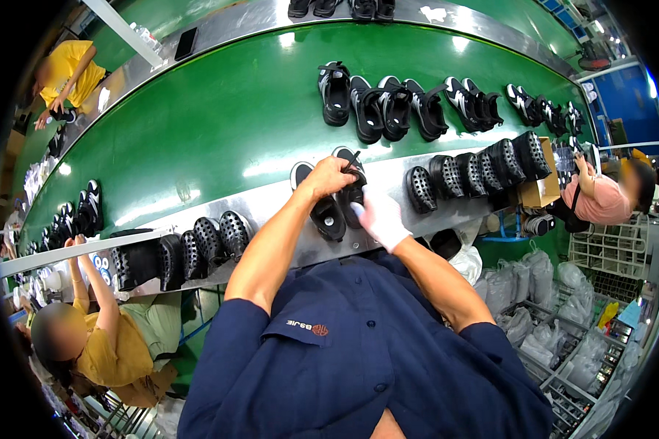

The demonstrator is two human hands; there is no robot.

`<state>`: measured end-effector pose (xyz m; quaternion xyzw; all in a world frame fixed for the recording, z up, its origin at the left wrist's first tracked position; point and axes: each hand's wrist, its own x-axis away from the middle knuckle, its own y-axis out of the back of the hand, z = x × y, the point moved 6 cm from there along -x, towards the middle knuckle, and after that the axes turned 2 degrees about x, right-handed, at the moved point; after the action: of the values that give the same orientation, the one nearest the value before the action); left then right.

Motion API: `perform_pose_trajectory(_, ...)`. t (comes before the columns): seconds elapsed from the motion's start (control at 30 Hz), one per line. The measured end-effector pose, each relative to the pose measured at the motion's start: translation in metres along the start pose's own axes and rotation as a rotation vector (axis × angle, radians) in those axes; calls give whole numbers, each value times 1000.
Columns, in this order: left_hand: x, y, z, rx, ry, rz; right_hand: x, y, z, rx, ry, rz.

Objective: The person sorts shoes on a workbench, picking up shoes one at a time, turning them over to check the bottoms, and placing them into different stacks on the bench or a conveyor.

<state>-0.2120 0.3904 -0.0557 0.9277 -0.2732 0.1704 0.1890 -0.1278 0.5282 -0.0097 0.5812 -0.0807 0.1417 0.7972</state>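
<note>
Two black sneakers with white-grey toes stand side by side on the metal ledge before me. My left hand [329, 178], bare, reaches over the left sneaker [328, 219] and pinches a black strap [353, 159] at the top of the right sneaker [352, 194]. My right hand [383, 219], in a white glove, is closed on the right side of that same sneaker near its opening. The glove and the shoe partly hide its fingertips.
Black studded moulds [421, 189] line the ledge to the right, and more studded moulds [209, 240] to the left. Several black sneakers [395, 110] sit on the green belt [234, 102] beyond. Co-workers sit at left and right. A wire rack [564, 373] with plastic bags stands at lower right.
</note>
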Motion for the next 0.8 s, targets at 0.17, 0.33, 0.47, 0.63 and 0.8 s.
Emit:
perform_pose_trajectory(0.17, 52, -21, -52, -596, 127, -212, 11, -7, -45, -281, -111, -157)
perform_pose_trajectory(0.33, 53, -31, -29, -623, 95, -129, -24, -27, -50, -147, -74, 88)
perform_pose_trajectory(0.47, 41, -30, -20, -580, 73, -273, -33, -15, -37, -107, -89, 24)
perform_pose_trajectory(0.63, 32, -48, -31, -663, 55, -415, -42, -40, -54, -25, -164, 53)
perform_pose_trajectory(0.8, 58, -18, -34, -545, 30, -563, -37, -14, -45, -55, 31, 28)
